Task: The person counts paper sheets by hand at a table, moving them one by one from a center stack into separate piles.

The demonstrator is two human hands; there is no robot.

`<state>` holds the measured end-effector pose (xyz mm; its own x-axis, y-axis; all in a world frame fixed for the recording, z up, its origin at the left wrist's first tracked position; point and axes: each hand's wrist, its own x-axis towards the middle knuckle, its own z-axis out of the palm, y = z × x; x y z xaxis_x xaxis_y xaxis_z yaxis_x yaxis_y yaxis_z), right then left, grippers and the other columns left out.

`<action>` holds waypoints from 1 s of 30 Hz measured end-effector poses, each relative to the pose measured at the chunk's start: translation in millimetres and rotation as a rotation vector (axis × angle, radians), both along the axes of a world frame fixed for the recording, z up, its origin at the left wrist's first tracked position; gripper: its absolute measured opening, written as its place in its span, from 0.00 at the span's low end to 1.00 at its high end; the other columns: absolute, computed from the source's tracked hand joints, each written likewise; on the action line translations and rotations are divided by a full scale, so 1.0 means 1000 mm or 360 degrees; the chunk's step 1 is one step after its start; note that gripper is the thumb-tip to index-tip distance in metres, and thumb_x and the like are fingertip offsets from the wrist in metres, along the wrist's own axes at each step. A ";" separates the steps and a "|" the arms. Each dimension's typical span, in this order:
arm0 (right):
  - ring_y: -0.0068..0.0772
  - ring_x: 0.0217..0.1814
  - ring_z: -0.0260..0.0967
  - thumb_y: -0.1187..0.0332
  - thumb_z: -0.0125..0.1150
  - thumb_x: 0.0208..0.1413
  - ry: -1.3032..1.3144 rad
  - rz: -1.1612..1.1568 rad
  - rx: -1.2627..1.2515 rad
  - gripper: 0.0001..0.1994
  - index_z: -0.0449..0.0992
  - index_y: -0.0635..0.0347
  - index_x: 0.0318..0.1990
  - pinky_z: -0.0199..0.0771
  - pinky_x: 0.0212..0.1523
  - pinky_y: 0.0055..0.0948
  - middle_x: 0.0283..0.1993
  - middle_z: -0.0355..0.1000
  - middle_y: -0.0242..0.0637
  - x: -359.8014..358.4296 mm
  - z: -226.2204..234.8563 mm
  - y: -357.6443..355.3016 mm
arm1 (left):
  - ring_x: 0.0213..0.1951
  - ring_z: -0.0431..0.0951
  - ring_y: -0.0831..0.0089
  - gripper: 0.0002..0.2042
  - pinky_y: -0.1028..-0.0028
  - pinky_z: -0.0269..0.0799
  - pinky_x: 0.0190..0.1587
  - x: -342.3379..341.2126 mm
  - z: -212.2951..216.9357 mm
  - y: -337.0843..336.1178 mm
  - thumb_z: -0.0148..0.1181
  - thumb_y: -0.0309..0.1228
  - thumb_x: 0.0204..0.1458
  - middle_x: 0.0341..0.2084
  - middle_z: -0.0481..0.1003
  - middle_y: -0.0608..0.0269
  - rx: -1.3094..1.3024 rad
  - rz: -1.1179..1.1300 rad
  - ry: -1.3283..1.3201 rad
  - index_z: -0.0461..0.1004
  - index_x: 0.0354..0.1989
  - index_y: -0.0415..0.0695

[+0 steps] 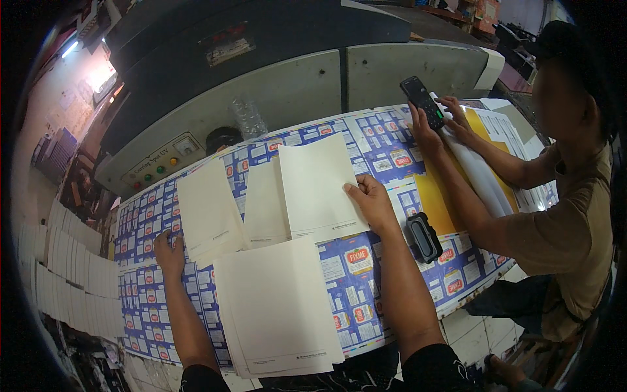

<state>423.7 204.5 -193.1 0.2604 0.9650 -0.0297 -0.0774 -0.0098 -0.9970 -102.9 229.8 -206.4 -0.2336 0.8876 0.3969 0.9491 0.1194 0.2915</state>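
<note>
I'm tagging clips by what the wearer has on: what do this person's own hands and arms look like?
The left hand and right hand are bare, with no gloves, and no watch or band shows at either wrist. The forearms are uncovered. The left sleeve and right sleeve are black; the right one shows thin, pale marks.

Front stack point(277, 300): cream paper, flat, edges uneven, small print low. Beyond: left paper point(208, 209), middle paper point(265, 202), right paper point(318, 183); last overlaps middle one.
</note>
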 end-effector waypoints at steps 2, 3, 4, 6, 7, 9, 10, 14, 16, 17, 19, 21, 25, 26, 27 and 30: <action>0.16 0.26 0.61 0.65 0.65 0.57 0.0022 0.0000 -0.0024 0.14 0.74 0.68 0.43 0.63 0.28 0.20 0.25 0.68 0.26 -0.001 0.002 0.000 | 0.52 0.70 0.51 0.21 0.58 0.66 0.55 0.001 0.000 0.000 0.61 0.40 0.53 0.49 0.71 0.47 0.0002 0.0010 0.0001 0.72 0.52 0.40; 0.16 0.26 0.61 0.65 0.65 0.57 0.0022 -0.0001 -0.0023 0.14 0.74 0.68 0.43 0.63 0.28 0.20 0.25 0.68 0.26 0.000 0.000 0.000 | 0.52 0.70 0.51 0.21 0.58 0.66 0.55 0.001 0.001 0.000 0.61 0.40 0.53 0.49 0.71 0.47 0.0003 0.0004 0.0016 0.72 0.52 0.40; 0.16 0.26 0.60 0.66 0.65 0.57 -0.0013 -0.0005 -0.0011 0.14 0.74 0.68 0.43 0.63 0.28 0.20 0.25 0.67 0.25 0.001 -0.003 0.001 | 0.52 0.70 0.51 0.21 0.57 0.66 0.55 0.002 0.001 0.000 0.61 0.40 0.53 0.48 0.71 0.47 0.0005 -0.0003 0.0031 0.72 0.51 0.40; 0.15 0.26 0.60 0.66 0.65 0.57 -0.0049 -0.0012 0.0001 0.13 0.75 0.68 0.43 0.63 0.27 0.20 0.25 0.67 0.25 0.003 -0.007 0.002 | 0.52 0.70 0.51 0.21 0.57 0.66 0.55 0.004 0.002 -0.001 0.61 0.40 0.53 0.48 0.71 0.47 0.0012 -0.0003 0.0024 0.72 0.51 0.40; 0.15 0.26 0.60 0.66 0.65 0.57 -0.0066 -0.0016 0.0008 0.13 0.75 0.67 0.42 0.63 0.27 0.20 0.25 0.67 0.25 0.005 -0.010 0.003 | 0.52 0.70 0.51 0.21 0.57 0.66 0.55 0.006 0.002 -0.001 0.61 0.40 0.53 0.48 0.71 0.47 0.0018 -0.0002 0.0016 0.72 0.51 0.40; 0.15 0.26 0.60 0.66 0.65 0.57 -0.0078 -0.0015 0.0016 0.13 0.75 0.67 0.42 0.63 0.27 0.19 0.24 0.67 0.25 0.004 -0.008 0.003 | 0.52 0.70 0.51 0.21 0.57 0.66 0.55 0.004 0.002 -0.001 0.61 0.40 0.53 0.48 0.71 0.47 0.0018 0.0003 0.0014 0.72 0.51 0.41; 0.15 0.26 0.60 0.66 0.65 0.57 -0.0060 -0.0010 0.0010 0.13 0.75 0.67 0.42 0.63 0.27 0.19 0.25 0.67 0.25 0.003 -0.008 0.003 | 0.53 0.70 0.51 0.21 0.57 0.66 0.55 0.003 0.002 -0.001 0.61 0.40 0.53 0.48 0.71 0.48 0.0017 0.0007 0.0010 0.72 0.51 0.41; 0.15 0.27 0.63 0.66 0.65 0.57 -0.0015 0.0004 -0.0017 0.14 0.74 0.67 0.43 0.65 0.28 0.19 0.26 0.70 0.26 0.001 0.002 -0.001 | 0.53 0.69 0.51 0.21 0.57 0.66 0.55 0.005 0.004 -0.001 0.61 0.40 0.53 0.49 0.70 0.48 -0.0029 0.0028 0.0003 0.72 0.52 0.42; 0.15 0.27 0.64 0.66 0.65 0.57 -0.0027 0.0006 -0.0011 0.14 0.74 0.68 0.43 0.65 0.28 0.19 0.26 0.70 0.27 0.002 0.000 0.000 | 0.54 0.69 0.51 0.21 0.57 0.65 0.55 0.004 0.002 0.000 0.61 0.40 0.53 0.50 0.70 0.49 -0.0032 0.0041 -0.0014 0.71 0.52 0.43; 0.15 0.27 0.64 0.66 0.64 0.57 -0.0037 0.0011 -0.0008 0.14 0.74 0.68 0.44 0.65 0.28 0.19 0.26 0.71 0.27 0.001 0.000 0.000 | 0.54 0.69 0.51 0.21 0.57 0.65 0.55 0.004 0.002 -0.001 0.61 0.40 0.53 0.50 0.70 0.49 -0.0032 0.0042 -0.0015 0.71 0.52 0.43; 0.16 0.27 0.64 0.67 0.64 0.57 -0.0033 0.0010 -0.0012 0.13 0.74 0.68 0.44 0.65 0.28 0.19 0.26 0.71 0.28 0.000 0.002 0.000 | 0.53 0.69 0.51 0.20 0.57 0.65 0.56 0.002 0.000 -0.001 0.61 0.40 0.53 0.50 0.71 0.49 0.0013 0.0026 -0.0009 0.72 0.51 0.42; 0.16 0.27 0.64 0.67 0.64 0.57 -0.0018 0.0006 -0.0016 0.13 0.74 0.68 0.44 0.65 0.28 0.19 0.26 0.71 0.28 0.001 0.001 0.000 | 0.53 0.69 0.51 0.20 0.57 0.65 0.56 0.001 0.000 0.000 0.61 0.39 0.53 0.49 0.71 0.49 0.0036 -0.0009 0.0016 0.72 0.51 0.41; 0.16 0.27 0.64 0.67 0.64 0.57 -0.0040 0.0001 -0.0009 0.13 0.74 0.68 0.44 0.65 0.28 0.19 0.27 0.71 0.28 0.002 -0.002 0.001 | 0.53 0.70 0.51 0.19 0.58 0.65 0.56 0.005 0.002 -0.001 0.61 0.38 0.52 0.48 0.73 0.49 0.0064 -0.0043 0.0029 0.73 0.50 0.39; 0.16 0.27 0.64 0.66 0.64 0.57 -0.0030 0.0003 -0.0007 0.13 0.74 0.69 0.43 0.65 0.29 0.20 0.27 0.71 0.28 0.002 -0.002 0.001 | 0.53 0.70 0.51 0.19 0.58 0.65 0.56 0.004 0.002 -0.001 0.61 0.38 0.52 0.48 0.73 0.49 0.0065 -0.0042 0.0028 0.73 0.50 0.39; 0.16 0.27 0.64 0.66 0.64 0.57 -0.0031 0.0004 -0.0007 0.13 0.74 0.69 0.43 0.65 0.29 0.20 0.27 0.71 0.28 0.001 -0.002 0.001 | 0.53 0.70 0.52 0.19 0.59 0.65 0.56 0.004 0.002 -0.001 0.61 0.38 0.52 0.48 0.73 0.49 0.0068 -0.0039 0.0030 0.73 0.50 0.39; 0.16 0.27 0.63 0.66 0.64 0.57 -0.0039 -0.0008 0.0003 0.14 0.74 0.69 0.43 0.65 0.29 0.20 0.26 0.70 0.28 0.002 -0.005 0.002 | 0.53 0.70 0.52 0.20 0.59 0.64 0.56 0.002 -0.001 0.000 0.61 0.37 0.52 0.48 0.72 0.49 0.0079 -0.0033 0.0047 0.73 0.50 0.39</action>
<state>426.1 206.5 -198.3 0.2660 0.9637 -0.0212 -0.0527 -0.0074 -0.9986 -101.1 229.8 -207.1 -0.2031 0.8712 0.4470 0.9594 0.0859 0.2687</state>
